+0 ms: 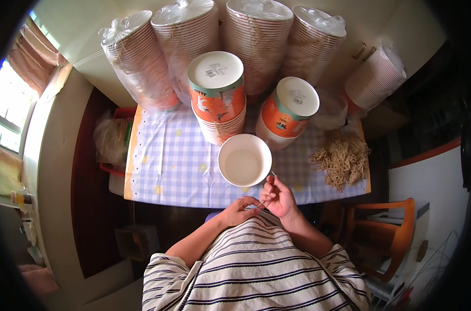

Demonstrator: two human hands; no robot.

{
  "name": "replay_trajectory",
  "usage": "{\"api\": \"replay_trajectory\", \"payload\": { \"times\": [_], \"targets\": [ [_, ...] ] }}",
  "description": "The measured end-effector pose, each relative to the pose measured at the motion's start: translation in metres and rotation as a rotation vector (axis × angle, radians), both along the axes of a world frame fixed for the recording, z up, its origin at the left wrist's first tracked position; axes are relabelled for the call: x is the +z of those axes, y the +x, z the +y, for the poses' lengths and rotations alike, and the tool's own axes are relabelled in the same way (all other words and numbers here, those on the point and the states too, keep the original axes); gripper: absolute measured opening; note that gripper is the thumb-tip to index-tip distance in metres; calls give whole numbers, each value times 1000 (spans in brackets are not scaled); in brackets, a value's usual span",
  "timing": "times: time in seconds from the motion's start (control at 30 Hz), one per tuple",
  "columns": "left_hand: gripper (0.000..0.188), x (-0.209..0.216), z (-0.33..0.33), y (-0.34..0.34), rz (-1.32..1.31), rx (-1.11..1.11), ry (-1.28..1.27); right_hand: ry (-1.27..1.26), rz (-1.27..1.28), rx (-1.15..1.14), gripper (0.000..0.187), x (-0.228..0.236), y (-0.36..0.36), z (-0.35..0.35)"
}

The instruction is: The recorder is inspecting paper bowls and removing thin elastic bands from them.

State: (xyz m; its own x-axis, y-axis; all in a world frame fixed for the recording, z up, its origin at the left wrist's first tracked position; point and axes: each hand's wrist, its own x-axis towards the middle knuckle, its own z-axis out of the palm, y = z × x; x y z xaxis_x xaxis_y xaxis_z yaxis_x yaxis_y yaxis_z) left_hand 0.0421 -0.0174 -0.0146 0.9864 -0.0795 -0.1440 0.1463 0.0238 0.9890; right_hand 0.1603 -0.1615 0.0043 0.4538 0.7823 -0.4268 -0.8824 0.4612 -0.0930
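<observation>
Close to my body, just off the table's near edge, both hands work on a thin beige cord (261, 204). My left hand (239, 211) has its fingers closed around one part of the cord. My right hand (278, 198) pinches the cord too, and a short end sticks up above its fingertips. Just beyond my hands a white paper bucket (243, 160) stands with its open mouth toward me. Behind it are two short stacks of upside-down orange paper buckets, the left stack (218, 109) taller than the right stack (289, 111). A tangled heap of beige cords (341, 159) lies on the right.
A blue-checked tablecloth (168, 171) covers the table. Tall plastic-wrapped bucket stacks (186, 46) line its far side, and another wrapped stack (376, 76) leans at the far right. A red crate (122, 113) stands left of the table. An orange wooden chair (407, 233) stands at the right.
</observation>
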Motion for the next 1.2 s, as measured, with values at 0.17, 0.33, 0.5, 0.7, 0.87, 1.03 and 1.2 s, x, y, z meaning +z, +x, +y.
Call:
{"api": "replay_trajectory", "payload": {
  "times": [0.17, 0.33, 0.5, 0.7, 0.87, 1.03, 1.2],
  "targets": [
    [28, 0, 14, -14, 279, 21, -160, -36, -84, -77, 27, -6, 19, -10],
    [30, 1, 22, -24, 322, 75, -229, -109, -121, -123, 27, -15, 23, -23],
    [27, 10, 27, -19, 363, 158, -293, -269, -172, -126, 27, -14, 25, -27],
    [22, 11, 22, -11, 323, 105, -226, -354, -139, -32, 27, -18, 26, -39],
    [28, 24, 13, -1, 187, 95, -7, -210, -40, 36, 27, 2, 17, -25],
    [31, 6, 5, 10, 49, -94, 73, -110, -14, 62, 28, 7, 11, -11],
    [22, 0, 13, -2, 229, -23, -101, -96, -37, 1, 29, 9, 22, -14]
  ]
}}
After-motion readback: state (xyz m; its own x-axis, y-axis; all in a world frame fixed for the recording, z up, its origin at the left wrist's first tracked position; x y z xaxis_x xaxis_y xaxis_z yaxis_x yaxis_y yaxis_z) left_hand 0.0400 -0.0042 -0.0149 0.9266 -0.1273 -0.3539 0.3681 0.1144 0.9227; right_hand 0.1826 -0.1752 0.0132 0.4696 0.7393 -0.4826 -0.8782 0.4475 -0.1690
